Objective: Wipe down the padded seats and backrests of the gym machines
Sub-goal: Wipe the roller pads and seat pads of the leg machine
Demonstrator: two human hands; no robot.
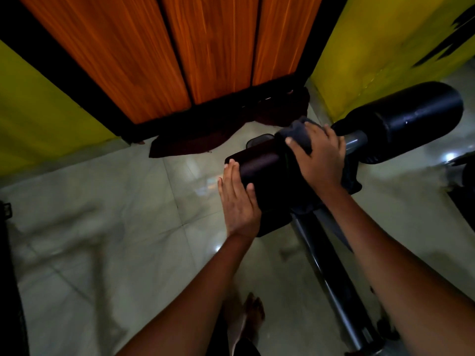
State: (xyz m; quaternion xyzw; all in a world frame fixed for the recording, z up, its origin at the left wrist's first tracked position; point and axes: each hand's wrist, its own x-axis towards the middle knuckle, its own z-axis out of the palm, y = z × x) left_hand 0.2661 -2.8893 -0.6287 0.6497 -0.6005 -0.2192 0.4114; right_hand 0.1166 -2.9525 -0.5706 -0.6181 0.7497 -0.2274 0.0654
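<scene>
A black padded roller (267, 173) sits on the left end of a machine's cross bar, and a second black roller (416, 116) sits on the right end. My left hand (237, 199) lies flat against the left roller's end and side, fingers straight. My right hand (318, 155) presses a dark grey cloth (298, 134) onto the inner end of the left roller, fingers curled over the cloth. More of the cloth hangs down below the hand at the right (350, 181).
A grey metal post (331, 276) runs from the rollers down toward the lower right. An orange wooden door (180, 52) with a black frame stands ahead between yellow walls (38, 104). A dark rag (205, 142) lies on the tiled floor (102, 214). My bare foot (253, 317) is below.
</scene>
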